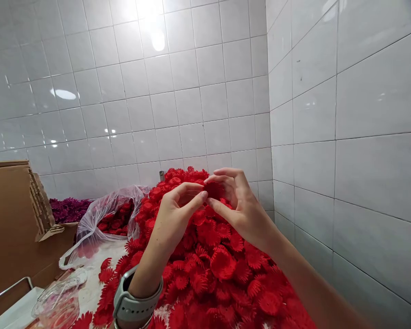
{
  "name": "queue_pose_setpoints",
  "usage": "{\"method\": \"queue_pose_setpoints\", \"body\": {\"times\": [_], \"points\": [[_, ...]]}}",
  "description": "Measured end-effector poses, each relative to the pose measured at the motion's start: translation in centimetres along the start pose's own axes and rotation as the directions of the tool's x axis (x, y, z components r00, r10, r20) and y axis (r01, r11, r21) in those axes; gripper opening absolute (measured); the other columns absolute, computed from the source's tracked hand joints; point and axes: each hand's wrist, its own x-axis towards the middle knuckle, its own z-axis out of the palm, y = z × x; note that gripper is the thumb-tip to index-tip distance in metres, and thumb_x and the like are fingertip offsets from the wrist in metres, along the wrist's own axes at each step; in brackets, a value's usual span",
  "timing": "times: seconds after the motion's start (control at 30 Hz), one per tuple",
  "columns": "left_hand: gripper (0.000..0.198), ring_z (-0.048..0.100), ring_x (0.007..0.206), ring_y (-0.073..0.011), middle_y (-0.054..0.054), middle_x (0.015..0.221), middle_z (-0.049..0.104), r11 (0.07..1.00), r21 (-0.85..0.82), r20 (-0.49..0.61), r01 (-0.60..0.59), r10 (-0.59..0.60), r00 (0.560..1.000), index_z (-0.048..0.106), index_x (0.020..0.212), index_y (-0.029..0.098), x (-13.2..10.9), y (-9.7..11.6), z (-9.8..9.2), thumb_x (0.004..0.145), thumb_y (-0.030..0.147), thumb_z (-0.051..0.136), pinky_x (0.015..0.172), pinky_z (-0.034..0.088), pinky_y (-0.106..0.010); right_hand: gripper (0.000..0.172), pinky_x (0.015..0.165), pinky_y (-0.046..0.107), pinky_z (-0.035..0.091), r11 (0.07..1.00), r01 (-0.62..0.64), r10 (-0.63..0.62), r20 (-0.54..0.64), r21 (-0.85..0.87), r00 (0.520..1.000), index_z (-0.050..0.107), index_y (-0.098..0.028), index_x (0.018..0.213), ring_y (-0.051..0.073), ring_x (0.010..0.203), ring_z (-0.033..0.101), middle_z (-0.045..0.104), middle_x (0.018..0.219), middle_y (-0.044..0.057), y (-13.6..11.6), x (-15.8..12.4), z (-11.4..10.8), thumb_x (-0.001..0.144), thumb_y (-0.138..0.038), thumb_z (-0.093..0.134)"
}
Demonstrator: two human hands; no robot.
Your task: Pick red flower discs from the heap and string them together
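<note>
Both hands meet above a large heap of red artificial flowers (pixel 222 262). My right hand (pixel 241 203) curls around a dark red artificial flower (pixel 214 190), with its fingers over the top and its thumb below. From the other side, my left hand (pixel 176 208) pinches at the same flower's left edge with thumb and forefinger. The fingertips of the two hands nearly touch, and they hide much of the held flower. A watch with a pale band (pixel 137 299) is on my left wrist.
A clear plastic bag (pixel 106 214) with red flowers lies left of the heap, near purple flowers (pixel 68 209). Cardboard boxes (pixel 10 210) stand far left. A clear plastic container (pixel 58 304) is at the lower left. Tiled walls (pixel 205 105) close off the back and right.
</note>
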Motion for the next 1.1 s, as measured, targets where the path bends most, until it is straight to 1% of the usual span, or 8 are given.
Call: {"method": "queue_pose_setpoints", "body": {"times": [0.1,0.23,0.37,0.5,0.57,0.67,0.8,1.1], "points": [[0.012,0.066,0.081,-0.0151,-0.003,0.084,0.073,0.999,0.008,-0.028,-0.046,0.046,0.999,0.071,0.081,0.016,-0.2,0.1,0.1,0.075,0.025,0.066,0.074,0.052,-0.023,0.027,0.086,0.037,0.049,0.971,0.110,-0.145,-0.157,-0.212,0.977,0.043,-0.025,0.100,0.019,0.099,0.056,0.054,0.105,0.004,-0.3,0.1,0.2,0.080,-0.017,0.060],[0.011,0.067,0.084,-0.0152,-0.002,0.087,0.075,0.995,0.003,-0.039,-0.096,0.096,0.995,0.072,0.083,0.018,-0.6,0.6,0.3,0.075,0.024,0.067,0.077,0.052,-0.022,0.021,0.061,0.029,0.049,0.810,0.137,-0.370,-0.315,-0.571,0.874,0.043,-0.024,0.076,0.015,0.069,0.054,0.050,0.076,0.000,-0.6,-0.2,0.5,0.077,-0.013,0.061],[0.012,0.068,0.082,-0.0146,-0.001,0.085,0.075,0.996,0.006,-0.064,-0.090,0.090,0.994,0.073,0.084,0.019,-0.9,0.9,0.5,0.076,0.024,0.067,0.075,0.052,-0.021,0.027,0.049,0.025,0.042,0.827,0.073,-0.330,-0.375,-0.557,0.866,0.036,-0.024,0.071,0.011,0.050,0.045,0.047,0.061,-0.005,-0.9,-0.7,1.0,0.079,-0.015,0.061],[0.009,0.067,0.074,-0.0137,0.000,0.076,0.074,0.996,0.049,-0.111,-0.077,0.082,0.990,0.073,0.078,0.018,-1.1,1.2,0.7,0.074,0.026,0.069,0.067,0.053,-0.019,0.018,0.052,0.026,0.043,0.842,0.106,-0.337,-0.363,-0.528,0.869,0.045,-0.023,0.072,0.012,0.055,0.051,0.058,0.069,-0.001,-1.5,-0.8,1.1,0.081,-0.013,0.057],[0.008,0.067,0.073,-0.0123,0.001,0.076,0.073,0.987,0.104,-0.117,-0.124,0.135,0.984,0.072,0.077,0.019,-1.3,1.4,0.7,0.073,0.025,0.070,0.066,0.052,-0.017,0.011,0.054,0.026,0.045,0.880,0.117,-0.287,-0.318,-0.461,0.904,0.055,-0.023,0.080,0.013,0.061,0.055,0.063,0.078,0.001,-1.8,-0.8,0.9,0.081,-0.011,0.056],[0.006,0.066,0.074,-0.0110,0.002,0.079,0.073,0.955,0.199,-0.107,-0.221,0.245,0.964,0.071,0.077,0.020,-1.8,1.7,0.6,0.075,0.024,0.069,0.066,0.052,-0.015,0.008,0.051,0.025,0.045,0.989,0.026,-0.062,-0.240,-0.148,0.969,0.063,-0.022,0.086,0.013,0.063,0.058,0.066,0.079,0.001,-2.3,-0.7,0.4,0.080,-0.018,0.059],[0.006,0.066,0.071,-0.0109,0.002,0.080,0.072,0.920,0.257,-0.029,-0.296,0.314,0.949,0.072,0.080,0.021,-2.4,2.2,0.2,0.076,0.024,0.068,0.064,0.053,-0.016,0.011,0.043,0.022,0.040,0.965,-0.105,0.140,-0.134,0.242,0.981,0.067,-0.020,0.078,0.010,0.050,0.051,0.059,0.059,-0.002,-2.6,-0.4,-0.5,0.078,-0.031,0.067],[0.005,0.065,0.067,-0.0090,0.004,0.078,0.073,0.888,0.294,0.014,-0.354,0.366,0.931,0.072,0.079,0.023,-2.4,2.6,0.2,0.075,0.021,0.069,0.061,0.052,-0.014,0.017,0.042,0.021,0.039,0.892,-0.191,0.213,-0.009,0.409,0.977,0.068,-0.020,0.073,0.009,0.047,0.049,0.059,0.054,-0.003,-2.6,-0.2,-1.3,0.069,-0.035,0.076]]}}
